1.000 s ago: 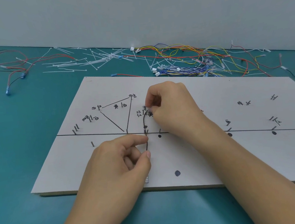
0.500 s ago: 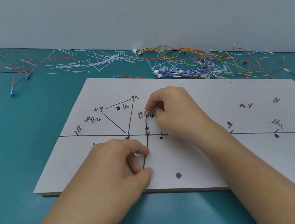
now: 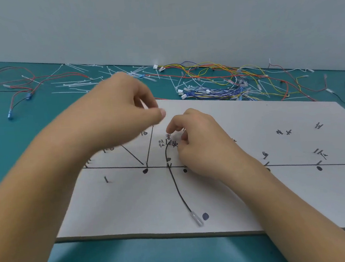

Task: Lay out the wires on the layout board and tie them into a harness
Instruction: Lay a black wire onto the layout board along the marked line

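Teal table (image 3: 115,259) carries a white layout board (image 3: 296,193) marked with lines, dots and pins. Near its front edge lies the clear terminal (image 3: 197,219) of a black wire (image 3: 177,190), which runs away across the drawn line to a pair of pins (image 3: 168,142). The right hand (image 3: 204,149) rests there, fingers curled at the wire's far end; a pinch cannot be told. The left hand (image 3: 120,112) hangs blurred above the board, fingers curled, hold unclear. Beyond, white cable ties (image 3: 77,84) and coloured wires (image 3: 225,79) lie scattered by the wall.
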`<state>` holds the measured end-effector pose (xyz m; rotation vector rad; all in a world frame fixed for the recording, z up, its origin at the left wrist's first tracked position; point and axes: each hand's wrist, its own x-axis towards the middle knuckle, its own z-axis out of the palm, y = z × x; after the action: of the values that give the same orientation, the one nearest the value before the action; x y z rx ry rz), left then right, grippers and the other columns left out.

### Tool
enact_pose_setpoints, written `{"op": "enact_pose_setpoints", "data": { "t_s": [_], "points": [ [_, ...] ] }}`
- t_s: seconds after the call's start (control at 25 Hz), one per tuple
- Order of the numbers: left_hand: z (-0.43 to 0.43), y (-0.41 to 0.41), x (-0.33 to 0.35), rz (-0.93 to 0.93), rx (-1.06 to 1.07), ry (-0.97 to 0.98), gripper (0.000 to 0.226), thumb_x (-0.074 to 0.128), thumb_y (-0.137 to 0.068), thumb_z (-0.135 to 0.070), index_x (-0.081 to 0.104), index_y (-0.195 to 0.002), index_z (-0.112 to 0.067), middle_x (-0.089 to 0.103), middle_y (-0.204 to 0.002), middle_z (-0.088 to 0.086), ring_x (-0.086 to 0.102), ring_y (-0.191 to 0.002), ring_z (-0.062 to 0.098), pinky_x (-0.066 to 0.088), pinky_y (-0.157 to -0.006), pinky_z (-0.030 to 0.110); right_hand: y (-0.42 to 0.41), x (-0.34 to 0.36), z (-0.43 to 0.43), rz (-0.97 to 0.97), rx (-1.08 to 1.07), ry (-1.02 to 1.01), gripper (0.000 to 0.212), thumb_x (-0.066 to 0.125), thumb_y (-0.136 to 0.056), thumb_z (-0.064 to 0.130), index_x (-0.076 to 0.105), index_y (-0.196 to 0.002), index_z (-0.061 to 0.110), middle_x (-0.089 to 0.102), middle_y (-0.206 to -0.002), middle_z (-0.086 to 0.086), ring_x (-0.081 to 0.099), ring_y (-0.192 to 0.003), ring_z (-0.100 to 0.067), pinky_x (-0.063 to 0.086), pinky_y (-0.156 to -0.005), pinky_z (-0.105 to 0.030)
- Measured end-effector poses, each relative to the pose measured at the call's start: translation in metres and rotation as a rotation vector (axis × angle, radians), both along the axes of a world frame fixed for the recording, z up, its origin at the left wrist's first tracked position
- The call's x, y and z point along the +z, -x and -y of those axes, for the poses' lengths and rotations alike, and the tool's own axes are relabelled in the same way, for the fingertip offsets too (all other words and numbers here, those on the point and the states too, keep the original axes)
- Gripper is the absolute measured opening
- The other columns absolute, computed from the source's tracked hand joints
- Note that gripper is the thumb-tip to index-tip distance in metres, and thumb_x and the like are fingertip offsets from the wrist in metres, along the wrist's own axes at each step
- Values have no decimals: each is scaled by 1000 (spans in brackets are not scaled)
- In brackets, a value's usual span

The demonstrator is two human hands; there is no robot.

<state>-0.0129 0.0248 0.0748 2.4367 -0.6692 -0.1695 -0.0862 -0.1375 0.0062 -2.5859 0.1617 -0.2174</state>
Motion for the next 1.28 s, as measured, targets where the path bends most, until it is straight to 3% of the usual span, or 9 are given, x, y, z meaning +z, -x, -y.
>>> {"op": "enact_pose_setpoints", "data": {
  "t_s": [0.16,0.32,0.44,0.56,0.64,0.72,0.88,1.08,1.28],
  "points": [
    [15,-32,-14,90,-7,102,13,69,-91,-33,74,-80,-27,67,-69,-3,50,-45,0,38,-48,23,2,-2,3,15,1,-7,40,54,-84,2,67,-113,26,52,-107,4,56,-94,-15,46,-79,-30],
    [9,-32,-38,98,-126,53,15,69,-91,-26,73,-77,-29,63,-62,-7,51,-51,2,33,-44,13,3,0,1,-17,15,12,38,54,-86,10,65,-116,30,53,-109,6,57,-99,-16,49,-85,-33],
    [8,-26,-44,80,-216,6,17,70,-90,-26,71,-73,-29,53,-50,-12,48,-48,3,34,-44,15,9,7,-2,-65,37,39,35,56,-88,19,64,-119,32,54,-113,7,58,-103,-17,51,-86,-37],
    [14,-22,-48,90,-255,-12,19,69,-90,-27,70,-71,-29,47,-45,-14,46,-46,4,27,-42,18,11,25,12,-192,36,92,27,58,-89,27,67,-115,32,62,-111,11,65,-90,-12,53,-72,-29],
    [17,-20,-50,105,-260,-28,19,68,-90,-30,69,-71,-28,49,-47,-17,46,-48,3,24,-46,24,3,40,29,-240,9,65,20,61,-88,27,73,-104,31,70,-96,16,66,-74,0,50,-58,-19],
    [18,-20,-52,107,-256,-31,20,68,-91,-31,69,-71,-27,50,-51,-20,48,-52,2,26,-49,27,-14,50,51,-202,-65,-3,17,62,-86,21,77,-90,29,73,-80,15,67,-67,1,46,-50,-17],
    [20,-18,-57,88,-261,-14,21,67,-91,-32,68,-71,-27,49,-51,-17,48,-55,1,28,-50,28,-67,40,99,-77,-239,-10,22,61,-87,8,77,-93,21,73,-92,3,69,-86,-21,46,-64,-24],
    [23,-17,-58,117,-264,54,25,67,-91,-35,64,-68,-24,49,-52,-18,46,-53,3,28,-50,29,-119,4,105,-22,-76,149,22,70,-93,19,76,-112,27,66,-101,0,56,-92,-17,35,-76,-23],
    [18,-23,-56,116,-203,84,25,65,-93,-32,62,-70,-24,49,-53,-21,45,-53,1,28,-51,29,-139,-2,112,-17,-15,197,18,76,-89,14,82,-104,23,57,-89,10,55,-93,-15,36,-79,-23]
  ]
}}
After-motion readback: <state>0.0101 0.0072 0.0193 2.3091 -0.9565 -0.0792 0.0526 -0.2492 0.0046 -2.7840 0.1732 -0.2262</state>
